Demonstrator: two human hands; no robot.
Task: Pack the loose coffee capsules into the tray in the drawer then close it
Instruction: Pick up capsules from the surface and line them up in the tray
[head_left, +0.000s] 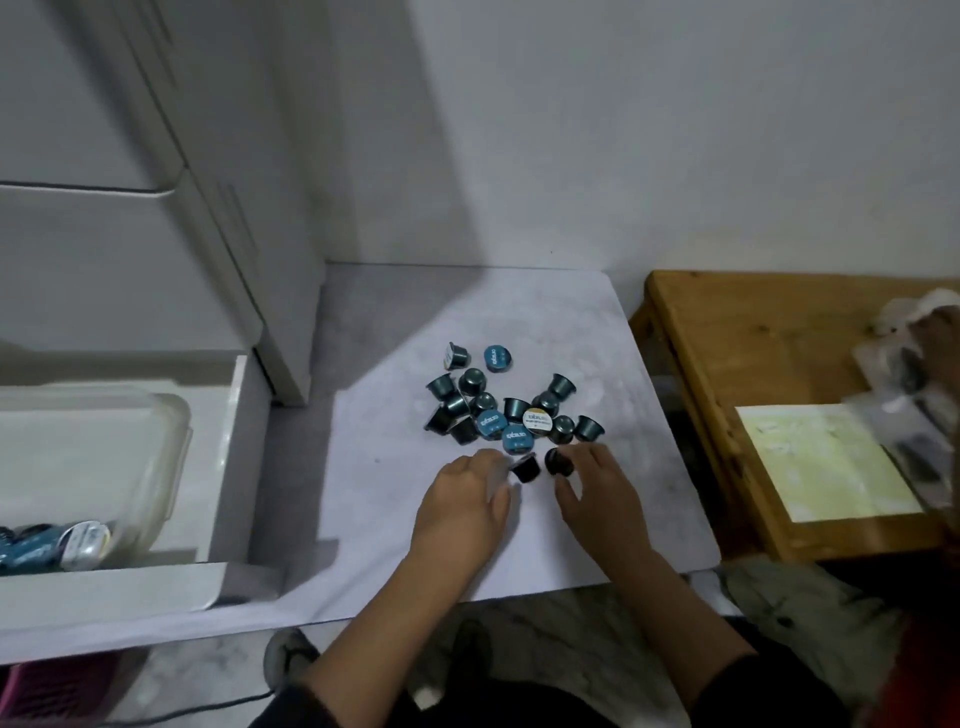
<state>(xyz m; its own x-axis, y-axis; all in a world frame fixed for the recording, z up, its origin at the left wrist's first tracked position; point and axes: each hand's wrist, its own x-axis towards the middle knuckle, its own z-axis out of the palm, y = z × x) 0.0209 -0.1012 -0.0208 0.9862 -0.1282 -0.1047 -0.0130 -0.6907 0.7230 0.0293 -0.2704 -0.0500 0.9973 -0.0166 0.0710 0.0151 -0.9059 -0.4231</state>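
Several dark teal coffee capsules (511, 410) lie in a loose heap on a pale marbled board (395, 483). My left hand (462, 504) sits just below the heap, fingertips pinching one dark capsule (524, 467). My right hand (597, 493) is beside it, thumb and fingers closed on another dark capsule (558, 462). At the far left a white drawer (228, 467) stands pulled out. Inside it sits a clear plastic tray (156, 447) with a few capsules (57, 543) at its near end.
A white drawer cabinet (156, 234) rises behind the open drawer. A wooden stool (753, 338) at the right carries a yellowish paper (821, 462) and clear plastic packaging (914, 395). My feet and a cable show at the bottom.
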